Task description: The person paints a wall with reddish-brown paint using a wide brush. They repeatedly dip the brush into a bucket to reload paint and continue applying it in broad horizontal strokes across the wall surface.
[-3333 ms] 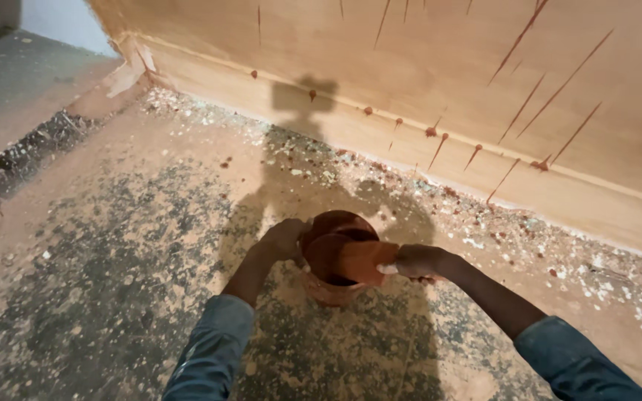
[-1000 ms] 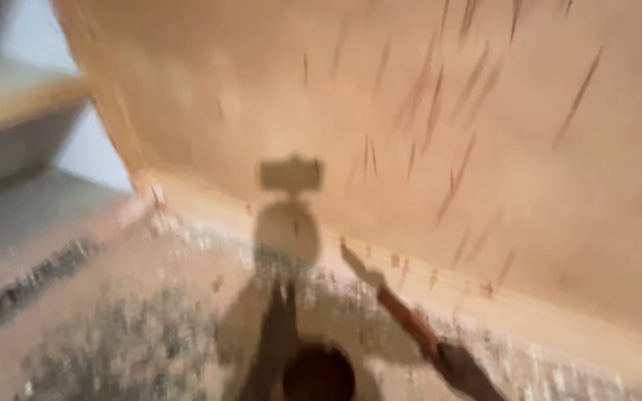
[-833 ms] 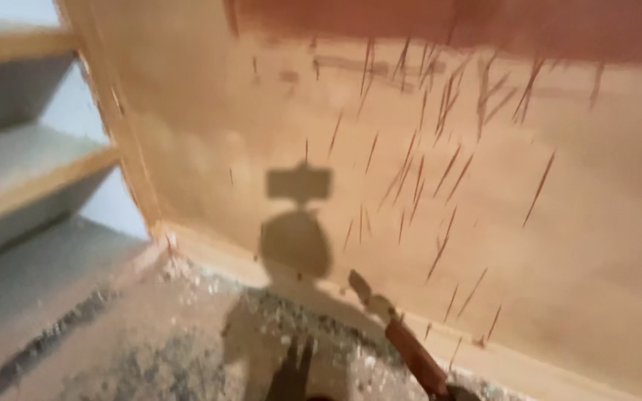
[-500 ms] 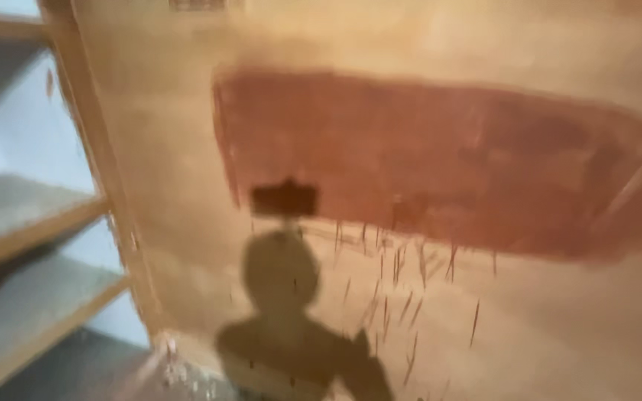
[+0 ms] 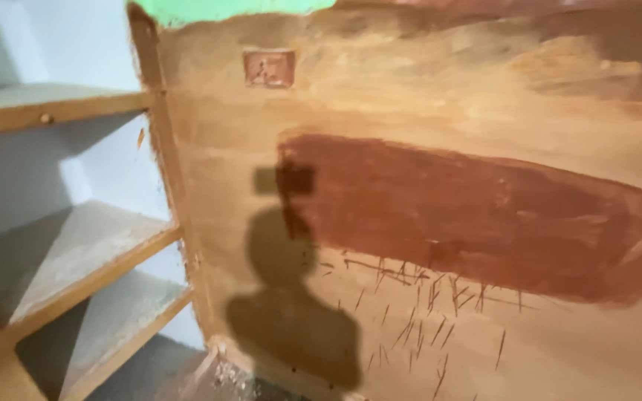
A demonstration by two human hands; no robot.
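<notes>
Looking from the head view, met mostly the wall point(image 5: 425, 96), close and filling the frame from the middle to the right edge. Found neither left grip nor right grip anywhere in it, so could not tell either one as released, clenched or grasping anything. Could not rank left against right for nearness to the wall.

Saw the patch point(image 5: 469, 215), a dark red-brown band of paint across the middle of the wall, long axis running left to right and sagging a little toward the right edge. Saw a paler tan coat above and below it, unevenly streaked. Noted thin dark drips point(image 5: 425, 312) just under the patch's lower edge, mostly pointing downward. Judged both grips to be somewhere below the frame's bottom edge, with the patch therefore up and ahead of them, slightly right of centre.

Marked a shadow point(image 5: 291, 312) of head and shoulders on the wall, its top overlapping the patch's left end. Noted a small square plate point(image 5: 269, 67) high up, above that left end and well apart from it, and a green strip point(image 5: 224, 9) at the very top. Left of the wall, past an upright post point(image 5: 169, 186), noted grey shelves point(image 5: 76, 252) with tan front edges, and a corner of speckled floor point(image 5: 150, 371) at the bottom.
</notes>
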